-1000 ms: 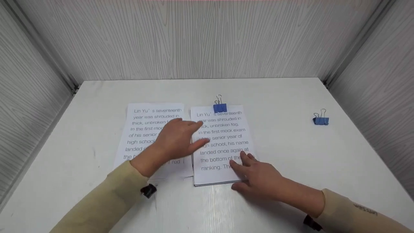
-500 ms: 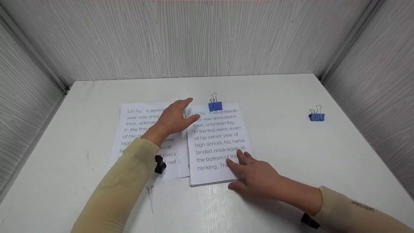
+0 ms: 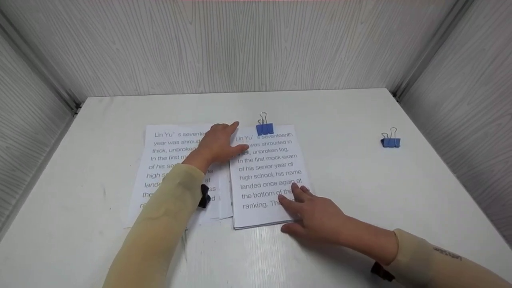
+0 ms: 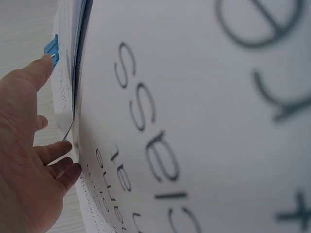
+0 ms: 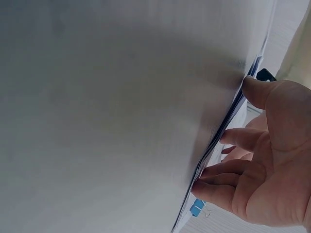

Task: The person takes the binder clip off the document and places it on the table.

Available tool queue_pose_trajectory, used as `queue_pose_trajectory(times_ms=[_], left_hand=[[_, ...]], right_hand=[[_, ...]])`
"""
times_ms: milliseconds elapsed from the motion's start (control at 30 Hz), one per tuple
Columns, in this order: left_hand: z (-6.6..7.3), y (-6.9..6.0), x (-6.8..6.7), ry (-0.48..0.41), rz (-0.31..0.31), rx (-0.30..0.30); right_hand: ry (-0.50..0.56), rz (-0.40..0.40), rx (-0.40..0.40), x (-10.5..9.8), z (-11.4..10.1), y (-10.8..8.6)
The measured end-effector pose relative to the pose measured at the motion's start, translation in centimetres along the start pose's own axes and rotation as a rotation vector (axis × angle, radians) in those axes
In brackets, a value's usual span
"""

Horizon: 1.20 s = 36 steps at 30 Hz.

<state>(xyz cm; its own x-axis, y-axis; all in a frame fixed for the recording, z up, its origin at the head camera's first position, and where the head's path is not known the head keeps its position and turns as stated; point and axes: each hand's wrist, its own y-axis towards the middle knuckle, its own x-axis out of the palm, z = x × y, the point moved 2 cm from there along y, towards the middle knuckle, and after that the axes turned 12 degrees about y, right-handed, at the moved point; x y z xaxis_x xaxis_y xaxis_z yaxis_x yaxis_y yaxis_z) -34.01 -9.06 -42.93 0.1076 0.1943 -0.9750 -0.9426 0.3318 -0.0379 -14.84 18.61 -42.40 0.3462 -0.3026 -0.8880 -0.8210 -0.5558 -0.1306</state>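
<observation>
Two piles of printed paper lie side by side, the right stack (image 3: 266, 172) fastened at its top edge by a blue binder clip (image 3: 265, 129). My left hand (image 3: 218, 142) reaches over the inner upper part of the left pile (image 3: 154, 152). Its thumb lies over the upper left corner of the right stack, fingers spread and pinching nothing. In the left wrist view, the fingertips of the left hand (image 4: 29, 150) are at the sheet edges. My right hand (image 3: 320, 214) rests at the lower right corner of the right stack; the right wrist view has its fingertips (image 5: 228, 136) along the paper's edge.
A second blue binder clip (image 3: 391, 142) stands alone on the white table (image 3: 360, 168) to the right. Wood-patterned panels (image 3: 240, 48) close off the back and both sides. Each sleeve has a dark wrist device (image 3: 204, 196) on it.
My left hand has moved up and away from the middle of the sheets to the upper left of the clipped stack. The right hand keeps its place. The whole view has shifted slightly.
</observation>
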Motion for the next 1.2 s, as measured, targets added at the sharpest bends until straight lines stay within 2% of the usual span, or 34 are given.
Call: queue_pose_trajectory(times_ms=[133,467,667,933,1067,1200], left_hand=[[0.21,0.09,-0.05,0.016,-0.018,-0.004],[0.09,0.05,-0.47,-0.072,-0.001,-0.008],[-0.13,0.09,-0.65,-0.252,0.053,-0.009],[-0.42,0.02,-0.7,-0.597,0.116,-0.049],[-0.53,-0.16,-0.52,-0.739,0.108,-0.051],[-0.56,-0.27,-0.19,-0.811,0.07,-0.03]], right_hand=[[-0.002,-0.001,-0.001,-0.06,-0.09,0.0],[-0.025,-0.003,0.001,0.09,0.0,0.09],[-0.025,0.028,-0.058,-0.14,0.05,-0.07],[-0.01,0.014,-0.042,-0.13,-0.02,0.04],[-0.009,0.007,-0.034,-0.09,0.01,0.03],[-0.014,0.001,-0.026,-0.02,0.05,0.03]])
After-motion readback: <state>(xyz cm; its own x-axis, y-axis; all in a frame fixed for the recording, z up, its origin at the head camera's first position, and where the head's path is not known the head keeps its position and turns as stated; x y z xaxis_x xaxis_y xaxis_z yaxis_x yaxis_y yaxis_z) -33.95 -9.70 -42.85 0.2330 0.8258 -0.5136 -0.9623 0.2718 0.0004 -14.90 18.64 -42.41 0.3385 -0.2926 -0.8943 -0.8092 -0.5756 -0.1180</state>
